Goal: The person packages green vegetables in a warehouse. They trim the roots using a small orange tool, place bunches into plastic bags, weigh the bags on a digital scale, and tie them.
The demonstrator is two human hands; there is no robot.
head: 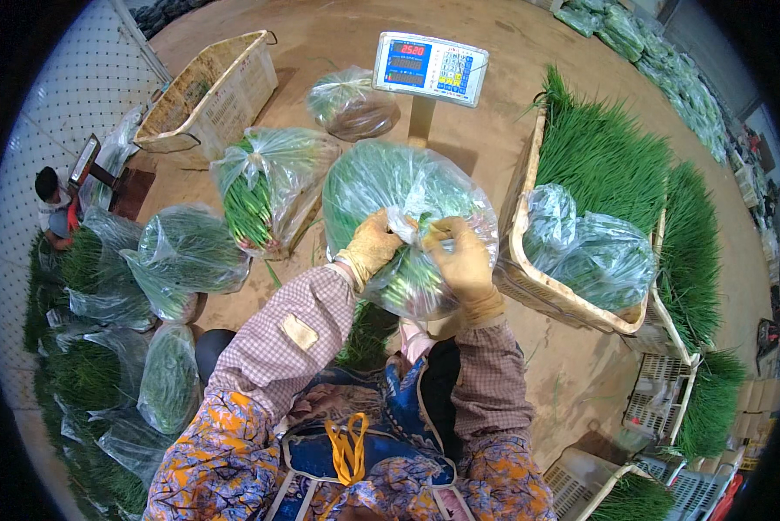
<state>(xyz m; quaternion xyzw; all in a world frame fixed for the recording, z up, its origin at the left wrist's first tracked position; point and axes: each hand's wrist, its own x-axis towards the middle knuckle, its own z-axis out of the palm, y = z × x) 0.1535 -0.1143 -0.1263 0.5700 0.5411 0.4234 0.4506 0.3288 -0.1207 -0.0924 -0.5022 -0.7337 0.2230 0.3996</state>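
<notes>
A clear plastic bag (396, 172) full of green onions sits in front of me, beside the post of a digital platform scale (429, 68) with a lit display. My left hand (372, 246), in a yellowish work glove, grips the bag's gathered white neck (401, 225). On the other side of that neck, my right hand (463, 260), gloved alike, has its fingers bent onto the bag's plastic; its fingertips are partly hidden. Pale onion bulbs (411, 283) show through the bag below my hands. The bag covers the scale's platform.
More bagged onions (250, 208) lie to the left, with another bag (351, 104) behind. An upright plastic crate (233, 98) stands back left. At right, a crate (517, 234) holds loose onions (598, 156) and a plastic bag (598, 260). Another person (54, 202) sits at far left near a second scale.
</notes>
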